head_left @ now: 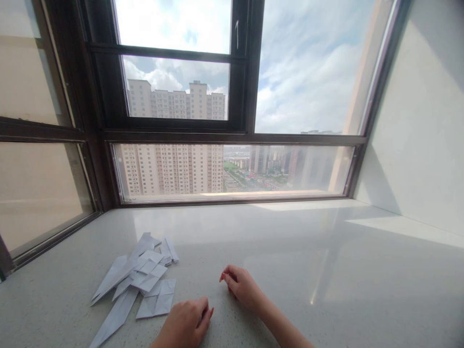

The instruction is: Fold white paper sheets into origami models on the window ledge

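Folded white paper pieces (148, 275) lie in a loose pile at the left of the pale speckled sill, some long and pointed like paper planes, others squarish. My left hand (185, 323) rests low on the sill with its fingers curled in, just right of a square folded paper (157, 299). Between thumb and fingers of that hand nothing shows. Farther right and a bit ahead, my right hand (241, 286) lies on the sill, fingers bent and closed together, with nothing visible in them. The two hands are apart from each other.
The white stone sill (290, 251) stretches to a dark-framed window (232, 137) at the back. A side window (43, 193) stands at the left, a white wall (416, 135) at the right. Sunlight and reflections fall across the sill; tall buildings show outside.
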Available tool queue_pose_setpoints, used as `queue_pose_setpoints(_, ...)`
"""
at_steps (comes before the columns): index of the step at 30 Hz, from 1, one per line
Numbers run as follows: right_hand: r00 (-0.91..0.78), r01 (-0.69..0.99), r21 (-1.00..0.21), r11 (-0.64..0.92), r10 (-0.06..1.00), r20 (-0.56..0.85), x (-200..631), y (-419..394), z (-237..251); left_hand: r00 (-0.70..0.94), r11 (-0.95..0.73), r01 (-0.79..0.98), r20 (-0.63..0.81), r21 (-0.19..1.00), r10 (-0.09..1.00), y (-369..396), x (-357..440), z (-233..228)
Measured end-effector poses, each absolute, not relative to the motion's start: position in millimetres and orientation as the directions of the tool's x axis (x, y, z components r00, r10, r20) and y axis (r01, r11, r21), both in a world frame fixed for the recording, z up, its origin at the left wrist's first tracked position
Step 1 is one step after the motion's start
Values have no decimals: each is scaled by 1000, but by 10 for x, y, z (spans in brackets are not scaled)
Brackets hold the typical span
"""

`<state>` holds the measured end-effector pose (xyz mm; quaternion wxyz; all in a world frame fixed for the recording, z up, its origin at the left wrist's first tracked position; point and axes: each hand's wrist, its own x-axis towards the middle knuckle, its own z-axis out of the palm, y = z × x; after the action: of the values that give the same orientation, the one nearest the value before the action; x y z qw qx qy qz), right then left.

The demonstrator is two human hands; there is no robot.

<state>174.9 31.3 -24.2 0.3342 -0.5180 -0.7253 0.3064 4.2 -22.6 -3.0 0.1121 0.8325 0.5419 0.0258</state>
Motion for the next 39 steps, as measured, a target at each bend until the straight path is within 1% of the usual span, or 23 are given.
queue_pose_setpoints(20, -239, 545, -793, 272, 957, 165, 1759, 334, -265, 397, -370, 900, -83, 231, 914, -237, 45, -15)
queue_pose_setpoints(28, -240, 549, -788, 278, 956, 170, 1757, 335, -274, 417, -397, 895, -66, 205, 906, -219, 45, -42)
queue_pose_setpoints(34, -240, 556, -785, 274, 957, 164, 1757, 346, -281, 401, -372, 899, -98, 230, 911, -218, 50, -27)
queue_pose_setpoints(39, -238, 545, -792, 276, 956, 170, 1758, 344, -280, 403, -374, 896, -87, 239, 911, -216, 46, -34)
